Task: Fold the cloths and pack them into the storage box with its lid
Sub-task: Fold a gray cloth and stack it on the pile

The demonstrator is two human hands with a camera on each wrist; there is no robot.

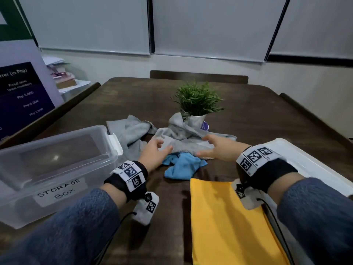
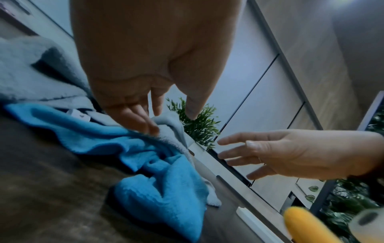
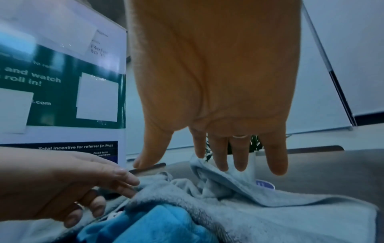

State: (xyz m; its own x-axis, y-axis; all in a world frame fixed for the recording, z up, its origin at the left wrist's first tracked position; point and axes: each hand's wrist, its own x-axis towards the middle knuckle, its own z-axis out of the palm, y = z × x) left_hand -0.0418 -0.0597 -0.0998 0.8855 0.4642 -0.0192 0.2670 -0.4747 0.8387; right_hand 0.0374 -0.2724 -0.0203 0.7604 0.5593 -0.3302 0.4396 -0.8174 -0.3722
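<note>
The grey cloth (image 1: 183, 138) lies crumpled mid-table, draped over the blue cloth (image 1: 183, 167) and reaching back against the potted plant (image 1: 197, 104). The left hand (image 1: 154, 155) and right hand (image 1: 219, 148) hover over it with fingers spread; the left fingertips (image 2: 149, 126) seem to brush the grey edge, though the blur leaves that unsure. To fold it well, I would pinch two corners, lift it clear of the blue one and lay it flat. The yellow cloth (image 1: 229, 222) lies nearer, the white lid (image 1: 315, 163) at the right. The clear storage box (image 1: 47, 169) reads "STORAGE BOX"; the poster (image 1: 21, 88) shows "(in Php)".
</note>
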